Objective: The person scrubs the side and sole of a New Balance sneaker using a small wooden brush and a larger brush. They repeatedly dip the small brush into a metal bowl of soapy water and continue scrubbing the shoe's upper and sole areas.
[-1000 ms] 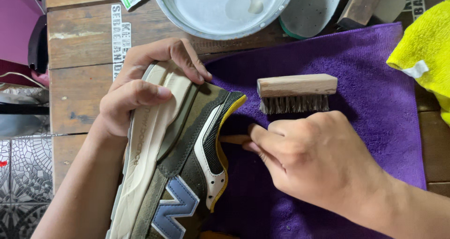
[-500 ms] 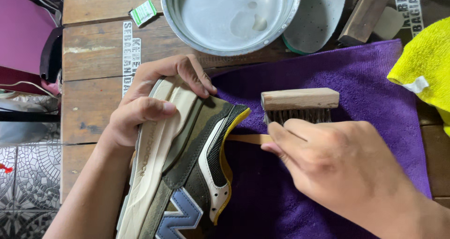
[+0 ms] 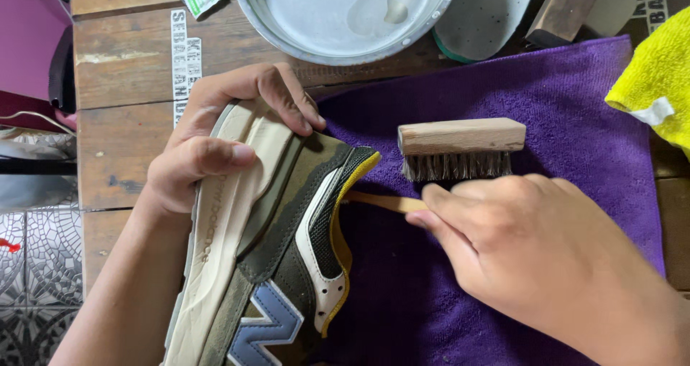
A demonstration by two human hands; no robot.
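left hand (image 3: 208,147) grips sneaker (image 3: 280,244), right hand (image 3: 532,258) pokes wooden stick (image 3: 381,202) inside

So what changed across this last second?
Little changed. The right hand still holds a thin wooden handle poked into the sneaker's opening; the left hand still grips the sole. The wooden brush stays on the purple towel.

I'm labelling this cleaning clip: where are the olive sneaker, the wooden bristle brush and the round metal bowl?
olive sneaker (image 3: 287,237): head view, on its side panel.
wooden bristle brush (image 3: 461,136): head view, on its wooden back.
round metal bowl (image 3: 345,14): head view, on its inner wall.
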